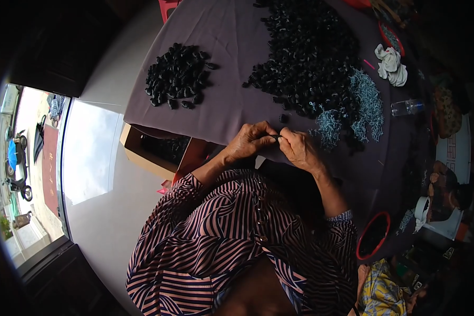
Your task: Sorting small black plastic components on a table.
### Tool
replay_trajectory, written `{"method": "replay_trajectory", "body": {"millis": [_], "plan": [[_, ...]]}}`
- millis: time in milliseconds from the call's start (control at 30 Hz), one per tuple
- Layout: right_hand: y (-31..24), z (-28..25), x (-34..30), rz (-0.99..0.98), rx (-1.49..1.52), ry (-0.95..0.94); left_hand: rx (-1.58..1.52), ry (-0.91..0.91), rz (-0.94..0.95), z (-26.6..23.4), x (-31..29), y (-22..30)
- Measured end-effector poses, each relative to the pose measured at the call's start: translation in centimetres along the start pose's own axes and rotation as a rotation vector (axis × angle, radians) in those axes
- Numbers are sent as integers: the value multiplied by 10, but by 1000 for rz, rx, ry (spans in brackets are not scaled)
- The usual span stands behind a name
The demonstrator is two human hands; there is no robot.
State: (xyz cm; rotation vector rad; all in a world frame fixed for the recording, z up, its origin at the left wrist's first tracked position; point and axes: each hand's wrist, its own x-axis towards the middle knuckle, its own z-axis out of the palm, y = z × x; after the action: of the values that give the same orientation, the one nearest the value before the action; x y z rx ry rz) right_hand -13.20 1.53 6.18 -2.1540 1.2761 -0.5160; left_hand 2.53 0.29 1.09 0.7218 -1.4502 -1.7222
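My left hand (pixel 249 142) and my right hand (pixel 300 149) meet at the near edge of the cloth-covered table. Between their fingertips is a small black part (pixel 276 137), pinched from both sides and mostly covered by the fingers. Just beyond lies a large heap of small black ribbed parts (pixel 308 58). A smaller pile of the same parts (pixel 178 75) sits at the left of the table. Close to my right hand are piles of tiny light-blue pieces (pixel 329 126), too small to make out exactly.
A cardboard box (pixel 150 162) holding black parts stands below the table's left edge. On the right are a crumpled white cloth (pixel 391 66), a clear plastic bottle (pixel 407 108) and a red-rimmed basket (pixel 374 235). Another person (pixel 441 184) is at the far right.
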Motion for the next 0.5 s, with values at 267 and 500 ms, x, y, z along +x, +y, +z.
{"method": "replay_trajectory", "body": {"millis": [267,500], "plan": [[-12,1,-2,-100,-268,70,5,65,41,2,-1,-5],[-10,11,-5,-27,-467,49,-5,118,37,8,0,0]]}}
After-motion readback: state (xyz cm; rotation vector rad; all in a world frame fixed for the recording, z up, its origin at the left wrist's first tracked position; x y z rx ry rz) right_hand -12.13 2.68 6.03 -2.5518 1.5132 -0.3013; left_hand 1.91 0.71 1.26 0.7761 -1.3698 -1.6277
